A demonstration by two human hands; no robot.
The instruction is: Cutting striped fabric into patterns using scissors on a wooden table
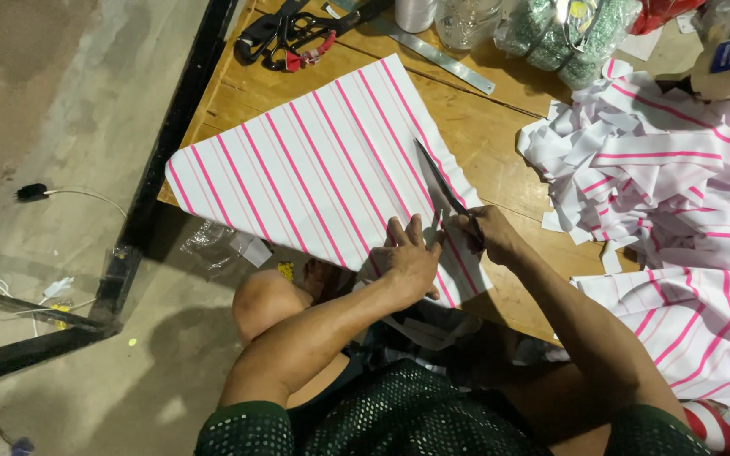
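Head view: a clear jar (466, 21) stands far on the wooden table (500, 139), contents indiscernible. My left hand (411, 257) lies flat, fingers spread, pinning the pink-striped sheet (314, 173) at the near edge. My right hand (487, 232) grips scissors (445, 190) cutting it.

1. Light comes from above, fairly bright on the table (483, 127); the striped paper (314, 169) is the brightest area, near overexposed but w/ stripes still readable.
2. Floor (52, 93) at left is dimmer, w/ a soft shadow of the person's body low down, approx. centre-left.
3. Dark shadow under the table edge and over the lap; detail there is lost.
4. Glare on the plastic bag (568, 25) at top, w/ small white hot spots.
5. Focus is decent at centre; corners are softer, w/ slight wide-angle bend on the black frame (171, 127).
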